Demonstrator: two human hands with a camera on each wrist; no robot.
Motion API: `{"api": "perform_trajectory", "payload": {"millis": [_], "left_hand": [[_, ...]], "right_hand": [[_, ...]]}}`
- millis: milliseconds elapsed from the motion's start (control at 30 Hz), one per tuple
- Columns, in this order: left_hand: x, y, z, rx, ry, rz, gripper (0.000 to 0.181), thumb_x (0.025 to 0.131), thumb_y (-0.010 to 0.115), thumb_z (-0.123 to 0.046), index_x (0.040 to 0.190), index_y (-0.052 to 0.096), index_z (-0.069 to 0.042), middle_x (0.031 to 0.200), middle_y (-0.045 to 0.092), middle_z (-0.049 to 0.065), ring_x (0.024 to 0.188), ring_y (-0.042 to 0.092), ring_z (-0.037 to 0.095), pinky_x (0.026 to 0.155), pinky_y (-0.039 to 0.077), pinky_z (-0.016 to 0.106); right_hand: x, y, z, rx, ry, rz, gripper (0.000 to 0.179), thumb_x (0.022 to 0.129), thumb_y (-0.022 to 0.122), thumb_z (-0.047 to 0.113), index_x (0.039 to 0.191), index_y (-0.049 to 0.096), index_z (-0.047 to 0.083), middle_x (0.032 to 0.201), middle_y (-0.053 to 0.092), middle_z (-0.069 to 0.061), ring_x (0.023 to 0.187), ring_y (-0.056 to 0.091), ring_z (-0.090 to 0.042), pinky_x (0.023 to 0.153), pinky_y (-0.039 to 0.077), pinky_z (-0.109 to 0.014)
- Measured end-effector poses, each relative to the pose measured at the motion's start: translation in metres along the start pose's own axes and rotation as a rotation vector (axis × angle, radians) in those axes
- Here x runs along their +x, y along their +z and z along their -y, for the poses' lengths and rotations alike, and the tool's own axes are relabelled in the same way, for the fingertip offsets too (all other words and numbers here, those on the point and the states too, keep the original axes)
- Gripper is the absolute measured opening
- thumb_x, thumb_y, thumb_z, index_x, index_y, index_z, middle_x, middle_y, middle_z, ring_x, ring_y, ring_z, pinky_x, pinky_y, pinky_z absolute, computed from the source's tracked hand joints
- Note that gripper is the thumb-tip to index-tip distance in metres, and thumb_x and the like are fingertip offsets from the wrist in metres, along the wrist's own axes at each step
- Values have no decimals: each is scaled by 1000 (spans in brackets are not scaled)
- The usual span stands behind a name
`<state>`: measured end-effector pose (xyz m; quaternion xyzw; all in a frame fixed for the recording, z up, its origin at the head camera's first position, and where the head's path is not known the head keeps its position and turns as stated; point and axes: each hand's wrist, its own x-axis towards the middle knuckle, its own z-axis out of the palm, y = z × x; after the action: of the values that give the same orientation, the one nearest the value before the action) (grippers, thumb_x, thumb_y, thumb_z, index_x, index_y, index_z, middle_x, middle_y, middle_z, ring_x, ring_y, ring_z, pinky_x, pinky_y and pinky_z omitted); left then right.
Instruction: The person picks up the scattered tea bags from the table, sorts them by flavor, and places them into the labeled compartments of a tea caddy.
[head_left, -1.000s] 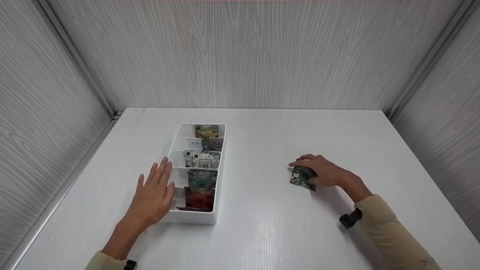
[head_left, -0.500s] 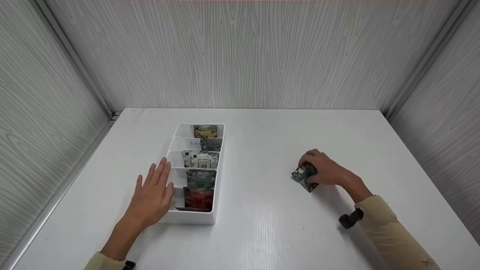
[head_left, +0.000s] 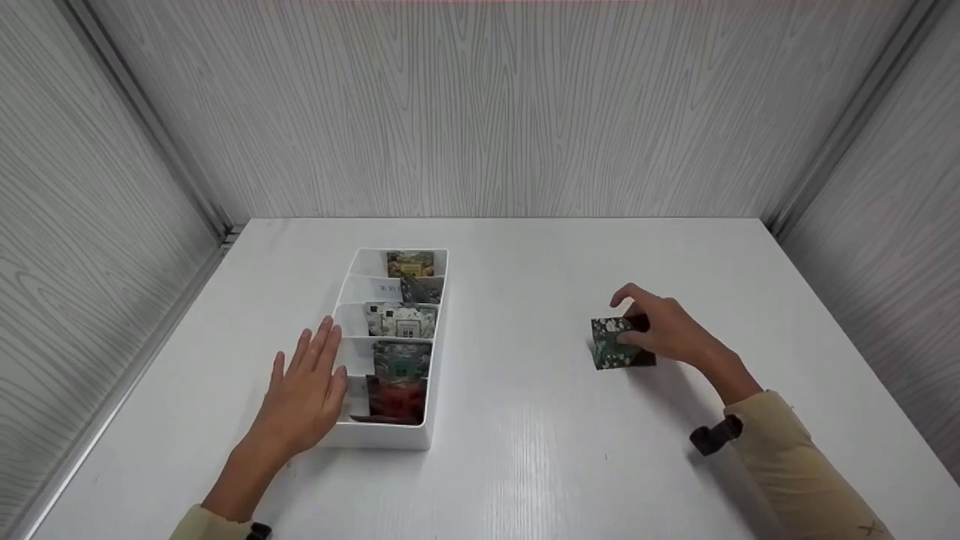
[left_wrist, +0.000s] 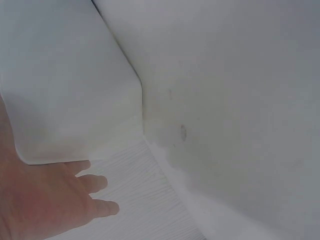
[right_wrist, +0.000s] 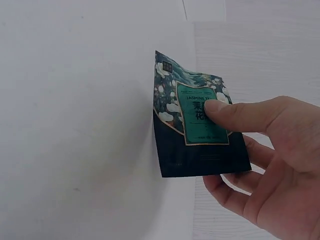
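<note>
Between thumb and fingers, my right hand (head_left: 667,330) pinches a dark green jasmine tea sachet (right_wrist: 172,150) printed with white flowers. In the head view the sachet stands roughly upright, just over the table on the right. The thumb presses on its green label; the other fingers are behind it. With fingers straight, my left hand (head_left: 296,401) rests against the left side of a white divided box (head_left: 382,436). Inside the box stand a yellow sachet (head_left: 410,263), a dark sachet (head_left: 422,290), white sachets (head_left: 405,321), a teal sachet (head_left: 403,360) and a red sachet (head_left: 397,399).
The white table (head_left: 517,300) spreads between the box and my right hand. Wood-grain panels (head_left: 480,112) rise at the back and on both sides. Dark wrist mounts (head_left: 716,435) sit at the sleeves.
My right hand has lifted the tea sachet from lying nearly flat to upright and drawn it slightly right. The left hand stays in place by the box.
</note>
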<state>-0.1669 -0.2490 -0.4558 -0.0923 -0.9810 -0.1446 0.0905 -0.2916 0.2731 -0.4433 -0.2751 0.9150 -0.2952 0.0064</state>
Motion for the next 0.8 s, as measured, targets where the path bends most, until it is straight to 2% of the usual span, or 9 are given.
{"api": "perform_trajectory", "payload": {"millis": [133, 233, 367, 533, 567, 667, 733, 800], "left_hand": [[1, 0, 0, 6, 12, -18, 62, 108, 40, -26, 162, 22, 0, 169, 18, 18, 154, 14, 43, 116, 12, 73], [1, -1, 0, 9, 12, -17, 62, 109, 40, -26, 162, 22, -1, 170, 17, 17, 155, 14, 43, 116, 12, 72], [2, -2, -1, 9, 8, -13, 63, 108, 40, -27, 162, 22, -1, 170, 16, 17, 155, 13, 43, 117, 10, 72], [2, -2, 0, 9, 3, -21, 63, 108, 41, -26, 162, 23, -1, 170, 17, 17, 155, 14, 43, 117, 9, 73], [2, -2, 0, 10, 2, -23, 63, 108, 41, -27, 162, 23, -1, 170, 17, 17, 155, 14, 43, 117, 10, 73], [1, -1, 0, 16, 0, -22, 63, 108, 41, -27, 162, 23, -1, 170, 17, 17, 155, 14, 43, 117, 11, 72], [0, -1, -1, 16, -2, -18, 63, 108, 40, -27, 162, 22, -1, 170, 17, 16, 155, 15, 43, 117, 12, 72], [-1, -1, -1, 14, -3, -14, 62, 109, 40, -28, 162, 22, -1, 170, 17, 16, 155, 14, 43, 117, 12, 72]], "right_hand": [[2, -4, 2, 29, -3, 3, 43, 92, 76, 3, 126, 52, 11, 103, 72, -12, 86, 66, -23, 75, 52, -40], [3, -6, 2, 64, -5, 6, 39, 94, 73, 3, 125, 52, 10, 108, 71, -14, 90, 67, -25, 75, 53, -40], [5, -7, 3, 92, -14, -19, 30, 95, 71, 2, 121, 58, 12, 116, 69, -13, 103, 67, -28, 81, 53, -44], [7, -8, 6, 100, -52, -70, 18, 95, 73, 4, 112, 71, 10, 116, 70, -6, 110, 64, -27, 92, 51, -48], [7, -8, 7, 107, -52, -72, 17, 95, 73, 4, 111, 73, 10, 116, 70, -6, 110, 64, -26, 93, 52, -45], [7, -7, 8, 163, -42, -72, 16, 95, 73, 6, 110, 74, 10, 118, 69, -7, 103, 67, -23, 83, 57, -34], [7, -6, 9, 187, -37, -76, 14, 96, 72, 6, 109, 73, 10, 115, 69, -7, 100, 67, -22, 79, 57, -27], [7, -4, 9, 214, -42, -84, 10, 98, 69, 6, 107, 71, 9, 113, 68, -7, 97, 65, -21, 76, 56, -24]]}}
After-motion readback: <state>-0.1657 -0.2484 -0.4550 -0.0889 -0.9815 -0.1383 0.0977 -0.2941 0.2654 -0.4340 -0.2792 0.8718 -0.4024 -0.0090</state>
